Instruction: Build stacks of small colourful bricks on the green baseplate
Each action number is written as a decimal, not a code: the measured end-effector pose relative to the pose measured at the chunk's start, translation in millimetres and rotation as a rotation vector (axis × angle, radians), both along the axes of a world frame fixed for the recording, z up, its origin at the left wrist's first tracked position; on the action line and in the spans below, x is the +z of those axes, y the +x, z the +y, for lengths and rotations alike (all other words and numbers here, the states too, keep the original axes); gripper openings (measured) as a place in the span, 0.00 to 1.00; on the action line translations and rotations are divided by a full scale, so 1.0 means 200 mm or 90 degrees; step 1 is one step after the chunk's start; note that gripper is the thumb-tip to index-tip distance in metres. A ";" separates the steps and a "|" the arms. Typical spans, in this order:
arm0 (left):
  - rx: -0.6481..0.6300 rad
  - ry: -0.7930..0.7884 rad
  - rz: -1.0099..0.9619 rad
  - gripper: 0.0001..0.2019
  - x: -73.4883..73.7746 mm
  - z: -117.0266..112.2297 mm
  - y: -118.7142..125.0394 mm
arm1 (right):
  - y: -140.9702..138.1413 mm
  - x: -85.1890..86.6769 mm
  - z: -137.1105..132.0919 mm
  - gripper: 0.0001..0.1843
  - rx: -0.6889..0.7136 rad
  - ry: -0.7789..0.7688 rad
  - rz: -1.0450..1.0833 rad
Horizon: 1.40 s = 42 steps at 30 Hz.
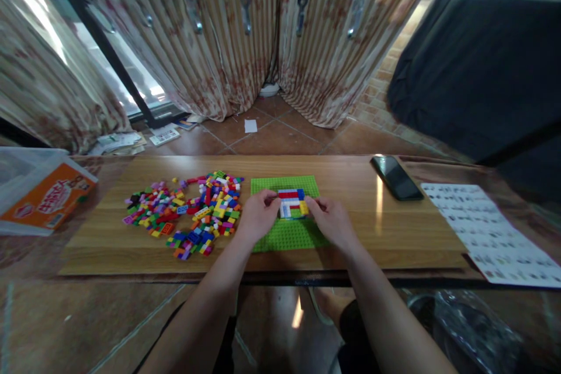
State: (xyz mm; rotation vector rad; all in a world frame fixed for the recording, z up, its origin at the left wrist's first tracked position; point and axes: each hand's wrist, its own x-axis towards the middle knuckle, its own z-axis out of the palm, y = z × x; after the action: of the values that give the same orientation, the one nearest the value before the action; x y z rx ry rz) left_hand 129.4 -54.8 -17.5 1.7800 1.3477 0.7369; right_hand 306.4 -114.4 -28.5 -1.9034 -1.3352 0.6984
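A green baseplate [284, 186] lies on the wooden board in front of me. On it stands a small brick build [291, 202] with red, white, blue and yellow bricks. My left hand [258, 217] rests at the build's left side, fingers curled and pinching against it. At the build's right side, my right hand [332, 219] has its fingertips pressed on the yellow and blue corner. Both hands lie on the baseplate. What sits under the fingertips is hidden.
A heap of loose coloured bricks [188, 211] spreads left of the baseplate. An orange box [48, 198] sits at the far left. A black phone [395, 177] and a printed sheet [486, 228] lie to the right. Curtains hang beyond the table.
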 end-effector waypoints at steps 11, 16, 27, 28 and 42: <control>-0.016 -0.014 -0.006 0.09 -0.01 0.00 -0.02 | -0.03 0.04 -0.01 0.26 0.007 -0.017 -0.099; -0.038 -0.002 0.017 0.09 0.00 -0.03 -0.02 | -0.02 0.04 -0.01 0.28 0.013 -0.037 -0.124; -0.067 0.015 0.073 0.12 0.04 -0.03 -0.06 | -0.02 0.02 -0.01 0.31 0.012 -0.106 -0.161; -0.071 0.024 0.074 0.12 0.05 -0.03 -0.08 | -0.02 0.02 -0.01 0.31 0.009 -0.111 -0.172; 0.108 0.081 0.017 0.10 0.11 0.16 -0.58 | 0.01 -0.03 0.01 0.33 0.018 -0.122 -0.240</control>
State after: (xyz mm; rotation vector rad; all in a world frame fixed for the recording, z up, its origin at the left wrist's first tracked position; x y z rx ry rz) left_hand 13.7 -23.3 5.2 1.7932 1.5130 0.9116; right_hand 308.3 -111.5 -34.8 -2.2567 -1.5728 0.5108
